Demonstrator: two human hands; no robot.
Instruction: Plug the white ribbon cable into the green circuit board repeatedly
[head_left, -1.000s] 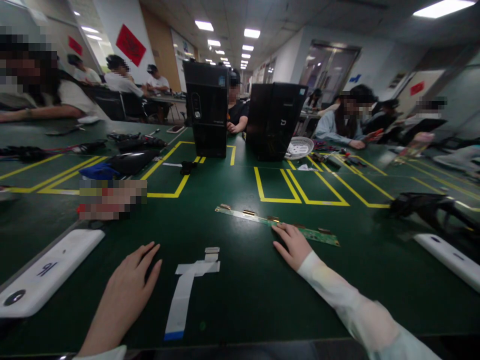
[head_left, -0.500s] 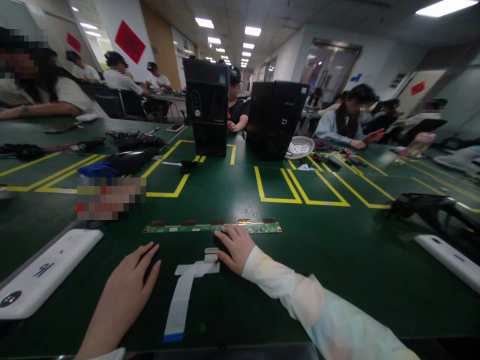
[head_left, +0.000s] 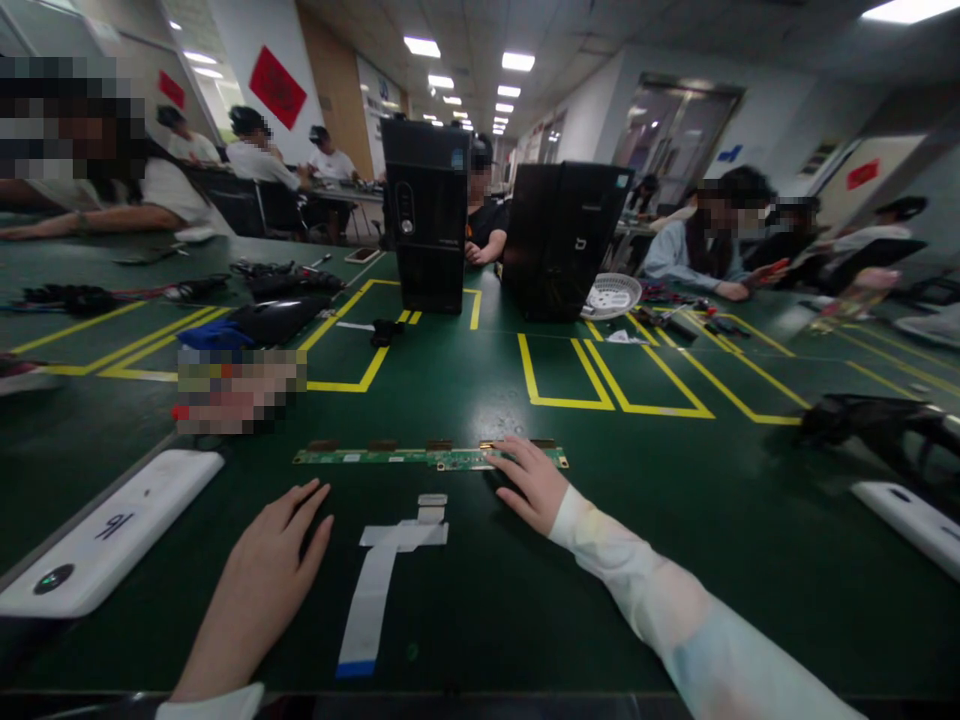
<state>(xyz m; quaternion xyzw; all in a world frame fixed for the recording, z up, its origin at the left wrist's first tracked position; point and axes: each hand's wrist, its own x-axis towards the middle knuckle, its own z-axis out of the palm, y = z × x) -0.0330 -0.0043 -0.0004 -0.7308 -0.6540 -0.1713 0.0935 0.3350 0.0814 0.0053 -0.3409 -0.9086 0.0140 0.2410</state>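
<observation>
A long, narrow green circuit board lies across the dark green table. The fingers of my right hand are spread over its right part, with the fingertips on or just above it; nothing is gripped. Nearer to me lies a white flat ribbon cable with a blue end, a crosswise white strip and a connector at its top. To the left of the cable my left hand rests on the table, fingers apart and holding nothing.
White devices lie at the left and right. Two black computer towers stand at the back, a person between them. A white basket is beside the right tower. Dark cables lie at the left.
My right hand has slid right along the board, away from the connector, uncovering the board's middle. My left hand keeps its pose. The whole view has shifted slightly.
</observation>
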